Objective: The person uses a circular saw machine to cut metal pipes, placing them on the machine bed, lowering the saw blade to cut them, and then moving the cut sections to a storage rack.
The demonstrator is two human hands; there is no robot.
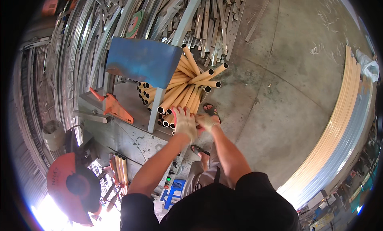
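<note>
A heap of tan round tubes [184, 96] with dark open ends lies crisscrossed on a metal worktable [129, 98]. My left hand [185, 123], in a pale glove, rests on the near tubes with its fingers stretched out over them. Right beside it is my right hand [206, 121], gloved too, against the right side of the heap. Its fingers are partly hidden, so whether they grip a tube does not show. Above the tubes' left part stands a blue metal sheet [143, 59], with a grey upright post [156, 111] below it.
An orange clamp-like part [117, 107] sits left of the tubes. A red-guarded disc saw [72, 187] is at lower left, near several short tubes [120, 169]. Metal offcuts [211, 23] are piled at the back. Long wrapped bundles [333, 127] lie along the right. A blue stool [174, 193] stands near my legs.
</note>
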